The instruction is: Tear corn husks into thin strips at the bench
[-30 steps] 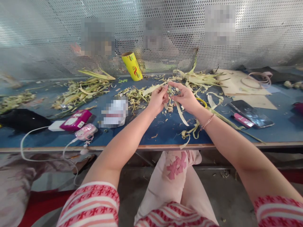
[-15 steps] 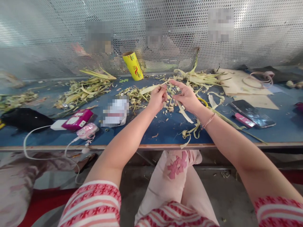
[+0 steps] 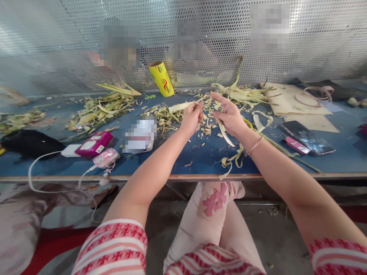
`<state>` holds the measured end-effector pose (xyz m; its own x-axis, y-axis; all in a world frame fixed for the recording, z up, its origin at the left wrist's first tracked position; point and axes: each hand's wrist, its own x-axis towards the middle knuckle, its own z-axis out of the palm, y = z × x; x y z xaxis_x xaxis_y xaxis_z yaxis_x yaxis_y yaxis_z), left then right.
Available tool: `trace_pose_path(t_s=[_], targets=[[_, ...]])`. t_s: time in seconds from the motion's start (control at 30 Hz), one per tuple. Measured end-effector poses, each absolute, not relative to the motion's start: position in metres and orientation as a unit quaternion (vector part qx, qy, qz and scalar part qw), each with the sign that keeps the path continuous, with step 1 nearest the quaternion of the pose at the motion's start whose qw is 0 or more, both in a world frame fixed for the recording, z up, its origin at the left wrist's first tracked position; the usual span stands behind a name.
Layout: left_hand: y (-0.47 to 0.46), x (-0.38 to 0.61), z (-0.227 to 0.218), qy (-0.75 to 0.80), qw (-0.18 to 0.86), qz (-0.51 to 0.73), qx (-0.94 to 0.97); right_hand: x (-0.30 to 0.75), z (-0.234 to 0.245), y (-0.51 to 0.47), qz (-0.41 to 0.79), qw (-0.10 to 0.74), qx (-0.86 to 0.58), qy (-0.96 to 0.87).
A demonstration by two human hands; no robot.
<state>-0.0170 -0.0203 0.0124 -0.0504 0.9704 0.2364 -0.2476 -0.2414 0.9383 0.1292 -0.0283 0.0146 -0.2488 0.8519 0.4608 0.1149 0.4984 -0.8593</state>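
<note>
Above a blue table my left hand (image 3: 192, 118) is closed, its thumb and forefinger pinching a pale leaf strip (image 3: 183, 107) whose flat end sticks out to the left. Just right of it is my right hand (image 3: 230, 116), with forefinger and thumb apart and the other fingers curled. A second pale leaf strip (image 3: 226, 133) hangs from under those curled fingers. A small gap lies between the hands. Shredded leaf pieces (image 3: 164, 118) are scattered beneath and around them. Loose curled strips (image 3: 237, 156) lie nearer the table's front edge.
Leaf heaps (image 3: 106, 109) lie left, with more leaves (image 3: 243, 93) at the back. A yellow cardboard tube (image 3: 161, 78) leans against the perforated metal panel (image 3: 218, 23). A phone (image 3: 308, 137) lies right; a magenta box (image 3: 94, 144) and white cable (image 3: 31, 168) are left.
My right hand's forefinger has drawn slightly away from my left fingertips, widening the gap between the hands. My left hand has barely moved and keeps its strip.
</note>
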Motion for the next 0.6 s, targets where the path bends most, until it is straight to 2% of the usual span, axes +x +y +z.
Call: trace_pose_path(t_s=[0.27,0.6], targets=[[-0.027,-0.017,0.017,0.363,0.509,0.598,0.503,0.136,0.015,-0.021,0.389,0.534,-0.357,-0.66],[-0.024,-0.016,0.005,0.353,0.454,0.596,0.56,0.13,0.014,-0.026,0.414,0.499,-0.362,-0.669]])
